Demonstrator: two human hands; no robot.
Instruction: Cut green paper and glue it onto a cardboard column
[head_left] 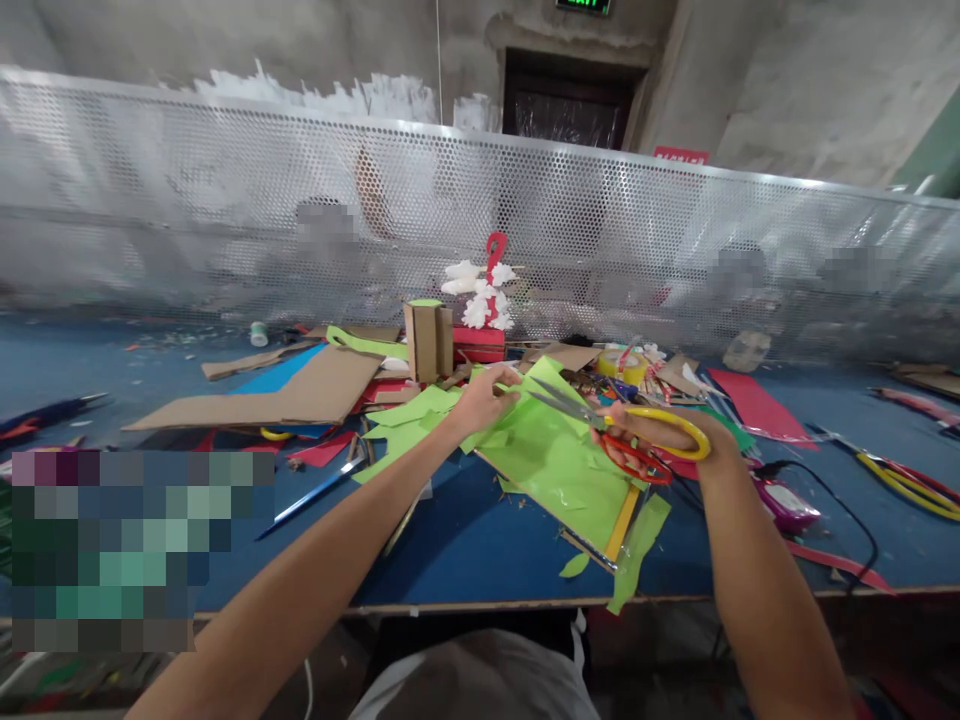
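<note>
Scissors with one yellow and one red handle are in my right hand, whose fingers are wrapped round the handles. Their blades point left and look slightly parted, over bright green paper. My left hand is closed in a pinch at the edge of a piece of green paper, just left of the blade tips. Beneath both hands lies a board covered with green paper scraps, a yellow strip along its right edge. A narrow green strip hangs over the table's front edge.
Cardboard pieces and a small cardboard structure stand left of centre, before a red stand with white flower shapes. A craft knife lies left. Yellow tape, a purple device with a cable, and more scissors lie right.
</note>
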